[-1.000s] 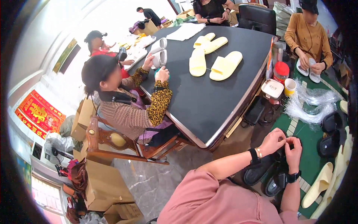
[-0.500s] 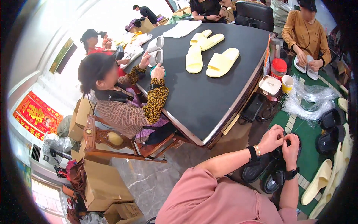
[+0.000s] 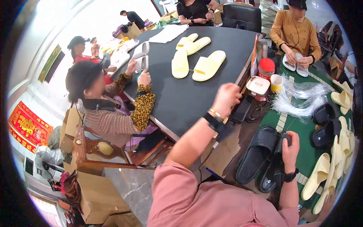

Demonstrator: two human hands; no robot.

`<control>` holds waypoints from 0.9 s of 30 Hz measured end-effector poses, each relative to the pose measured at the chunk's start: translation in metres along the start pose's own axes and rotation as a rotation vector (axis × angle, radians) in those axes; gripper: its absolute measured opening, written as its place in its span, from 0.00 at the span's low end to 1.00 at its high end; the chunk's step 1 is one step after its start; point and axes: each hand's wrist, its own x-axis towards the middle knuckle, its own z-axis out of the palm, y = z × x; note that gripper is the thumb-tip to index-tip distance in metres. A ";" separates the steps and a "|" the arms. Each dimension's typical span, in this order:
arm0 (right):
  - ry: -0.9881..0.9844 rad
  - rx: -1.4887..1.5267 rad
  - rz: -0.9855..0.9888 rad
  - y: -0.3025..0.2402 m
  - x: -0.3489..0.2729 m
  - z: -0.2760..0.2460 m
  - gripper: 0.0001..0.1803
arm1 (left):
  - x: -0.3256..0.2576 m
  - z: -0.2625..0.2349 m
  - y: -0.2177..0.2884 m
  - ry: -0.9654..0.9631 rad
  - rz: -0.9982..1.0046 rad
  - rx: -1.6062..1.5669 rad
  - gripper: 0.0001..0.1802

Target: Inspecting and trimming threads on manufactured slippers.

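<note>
Over the near right edge of the dark table point(image 3: 168, 64), my left hand point(image 3: 227, 99) is raised with its fingers curled together. Anything pinched in it is too small to make out. My right hand point(image 3: 290, 151) is bent round the upper end of a black slipper point(image 3: 270, 172), thumb and forefinger at its edge. Beside that slipper lies its mate, another black slipper point(image 3: 255, 153), sole down with its ribbed strap showing. Both are on the green surface point(image 3: 257, 130) in front of me.
Clear plastic strands point(image 3: 300, 100) lie beyond the slippers, near a yellow cup point(image 3: 276, 82), a white-lidded tub point(image 3: 258, 86) and a red-lidded jar point(image 3: 266, 68). Black slippers point(image 3: 325, 132) and cream slippers point(image 3: 317, 176) line the right. Co-workers handle grey slippers point(image 3: 142, 56) and white slippers point(image 3: 297, 66).
My hands were together over the black slippers. The left has swung up and left toward the table; the right has stayed low by the slippers. The view has shifted slightly right.
</note>
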 end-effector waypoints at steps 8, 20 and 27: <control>-0.198 0.055 0.055 -0.018 -0.055 -0.023 0.03 | 0.087 -0.094 0.054 0.431 -0.008 -0.335 0.20; -0.295 -0.061 0.150 -0.026 -0.075 -0.007 0.11 | 0.067 -0.104 0.072 0.471 0.092 -0.288 0.25; -0.377 -0.591 0.314 -0.021 -0.052 0.005 0.27 | -0.075 -0.080 0.125 0.422 0.360 0.298 0.14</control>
